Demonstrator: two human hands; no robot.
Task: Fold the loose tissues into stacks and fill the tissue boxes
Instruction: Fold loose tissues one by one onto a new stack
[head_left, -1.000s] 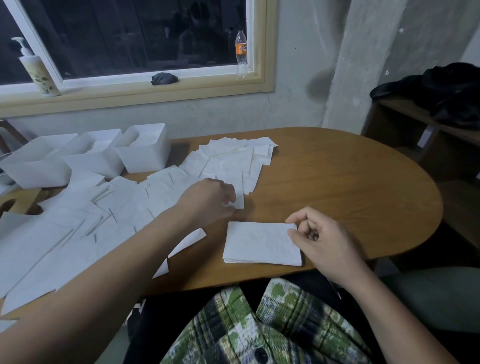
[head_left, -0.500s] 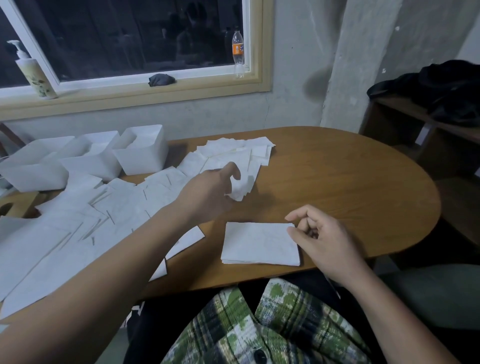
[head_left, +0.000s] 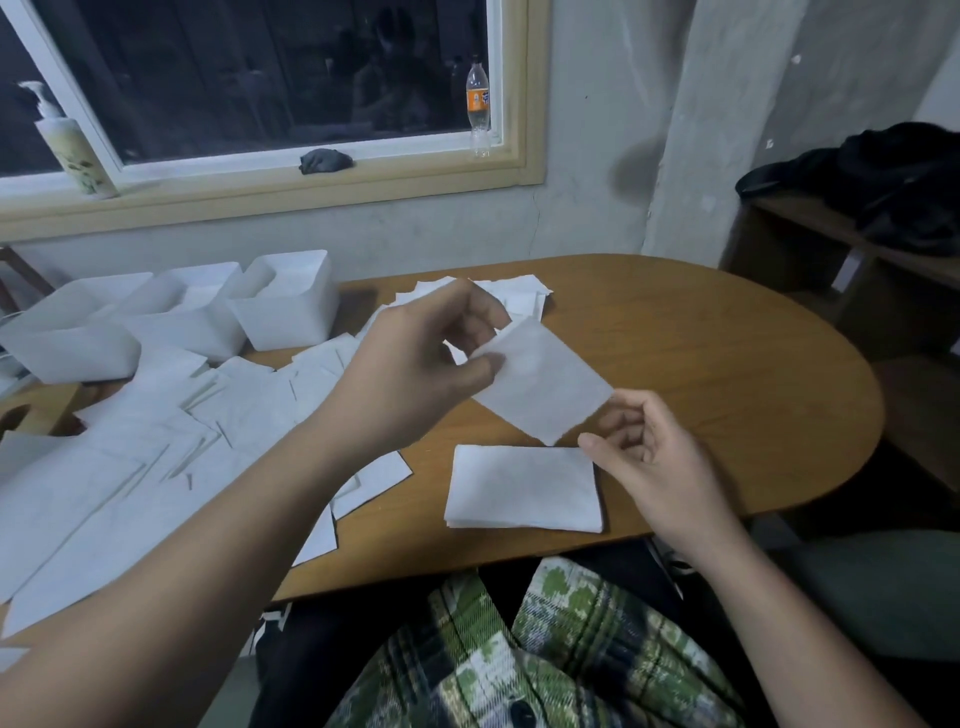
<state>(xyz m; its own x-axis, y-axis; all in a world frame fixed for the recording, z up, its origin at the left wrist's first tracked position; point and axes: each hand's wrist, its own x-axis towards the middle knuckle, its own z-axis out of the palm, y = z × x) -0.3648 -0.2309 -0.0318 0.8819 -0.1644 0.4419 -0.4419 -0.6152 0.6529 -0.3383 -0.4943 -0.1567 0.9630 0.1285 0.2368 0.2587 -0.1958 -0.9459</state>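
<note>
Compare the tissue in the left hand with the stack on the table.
The tissue is one thin piece; the stack is several layers. The tissue is pinched in the air by the left hand, tilted; the stack lies flat on the table. Both are white and roughly rectangular.

Both hands (head_left: 415, 374) (head_left: 649, 457) aloft, fingers curled.

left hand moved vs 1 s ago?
Yes. The left hand has lifted up off the loose tissues, pinching one tissue, which now hangs in the air just beyond the folded stack.
</note>
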